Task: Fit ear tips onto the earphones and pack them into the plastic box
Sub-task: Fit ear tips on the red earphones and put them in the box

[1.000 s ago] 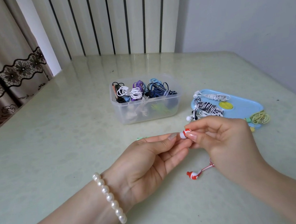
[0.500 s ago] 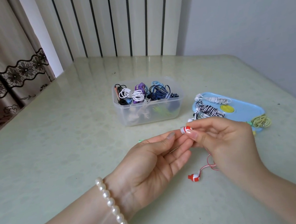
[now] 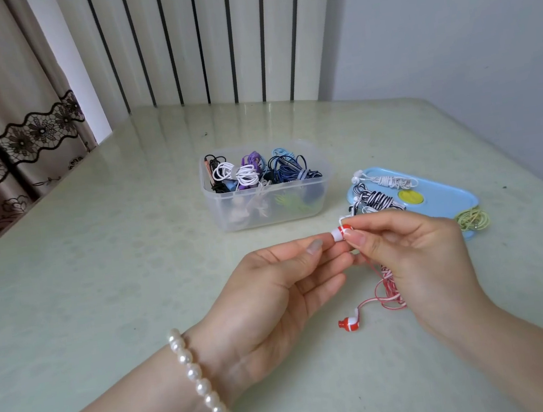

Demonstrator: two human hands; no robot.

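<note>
The plastic box [image 3: 268, 202] already holds many coiled earphones. In front of it, the left hand [image 3: 275, 295] pinches a white ear tip [image 3: 336, 234] on the red earbud [image 3: 346, 229], which the right hand [image 3: 418, 255] grips. Below, the second earbud [image 3: 348, 323] seems bare. To the right of the box, more sets wait on the blue lid [image 3: 441, 197].

Bright soft daylight, sharp, wide-angle edge distortion

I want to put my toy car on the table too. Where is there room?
The table is bare to the left of the plastic box and behind it, towards the striped wall. It is crowded on the right: the blue lid carries earphones, and both hands work on the red-and-white earphone.
</note>
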